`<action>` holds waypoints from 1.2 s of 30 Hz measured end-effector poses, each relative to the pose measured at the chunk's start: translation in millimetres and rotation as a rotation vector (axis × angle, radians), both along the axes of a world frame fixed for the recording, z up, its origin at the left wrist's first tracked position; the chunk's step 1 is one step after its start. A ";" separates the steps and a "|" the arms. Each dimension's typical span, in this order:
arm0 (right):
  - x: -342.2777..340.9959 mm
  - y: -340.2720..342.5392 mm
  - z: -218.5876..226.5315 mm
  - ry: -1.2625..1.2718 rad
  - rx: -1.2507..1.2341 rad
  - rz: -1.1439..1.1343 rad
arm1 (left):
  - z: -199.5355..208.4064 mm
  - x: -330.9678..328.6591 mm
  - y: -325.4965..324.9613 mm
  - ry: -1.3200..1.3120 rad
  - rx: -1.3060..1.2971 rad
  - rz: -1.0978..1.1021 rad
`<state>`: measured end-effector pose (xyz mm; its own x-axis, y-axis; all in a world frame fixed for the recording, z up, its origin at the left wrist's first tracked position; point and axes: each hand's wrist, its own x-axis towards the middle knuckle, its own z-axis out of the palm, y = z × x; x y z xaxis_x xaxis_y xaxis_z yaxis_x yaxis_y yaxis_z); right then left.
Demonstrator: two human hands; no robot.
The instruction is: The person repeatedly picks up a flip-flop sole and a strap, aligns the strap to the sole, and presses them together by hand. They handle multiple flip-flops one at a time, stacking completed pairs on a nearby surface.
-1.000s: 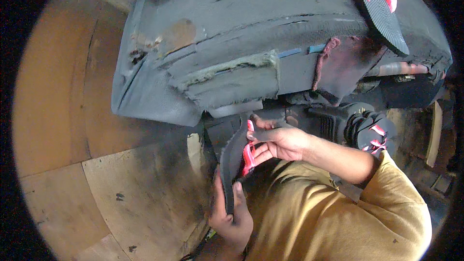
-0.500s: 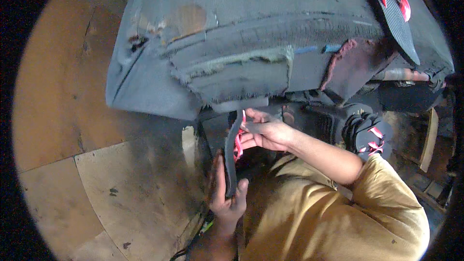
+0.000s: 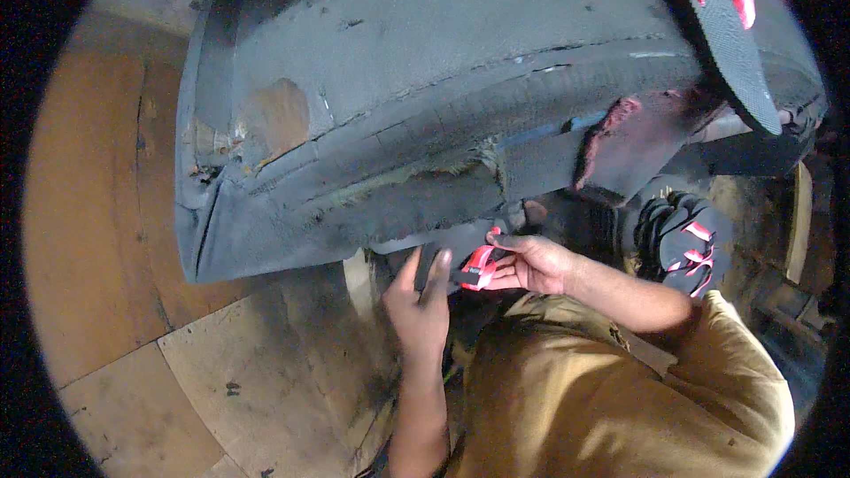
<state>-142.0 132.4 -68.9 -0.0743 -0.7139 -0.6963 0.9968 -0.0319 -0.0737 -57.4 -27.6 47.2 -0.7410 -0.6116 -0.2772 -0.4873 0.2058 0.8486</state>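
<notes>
A black flip-flop (image 3: pixel 479 267) with a red and pink strap is held low in front of me, just below the near edge of the worn bench. My right hand (image 3: pixel 540 265) grips it by the strap end, fingers bent around it. At the other end of its dark sole is my left hand (image 3: pixel 418 305), thumb and fingers upright on either side, darkened at the tips. The sole blends into the shadow there, so its outline between those fingers is hard to see.
The bench (image 3: pixel 425 26) has a dark, frayed cover. Another flip-flop (image 3: pixel 739 53) with a pink strap lies over its right side. Several black flip-flops (image 3: pixel 686 243) are stacked low at the right. Brown boards (image 3: pixel 266 372) cover the floor at left.
The flip-flop has turned from upright to more nearly level and shifted slightly right. Both hands turned with it, the left one rising. The view has shifted over the bench.
</notes>
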 end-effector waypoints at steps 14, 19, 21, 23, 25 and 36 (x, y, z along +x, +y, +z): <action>22.9 -25.9 114.2 0.389 -0.090 0.111 | 63.6 129.5 39.6 0.194 0.013 0.434; 10.0 -31.5 78.9 0.255 -0.228 0.081 | 69.6 94.3 21.8 0.238 -0.449 -0.165; -19.5 -37.7 55.6 0.220 -0.147 0.075 | 38.2 49.4 20.2 0.211 -0.361 -0.017; -28.7 -39.6 42.0 0.232 -0.141 0.093 | 25.9 42.4 20.1 0.085 -0.430 -0.039; -23.9 -31.3 39.6 0.298 -0.271 0.102 | 19.1 68.2 30.9 0.166 -0.420 0.017; 34.2 -8.1 53.7 1.907 -0.122 0.398 | -33.5 140.4 52.2 0.277 0.099 0.034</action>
<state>-107.8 124.3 -15.2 -0.3969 -0.9080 0.1339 -0.4220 0.0510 -0.9052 83.1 24.6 13.7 -0.7761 -0.6178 -0.1266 -0.2391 0.1024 0.9656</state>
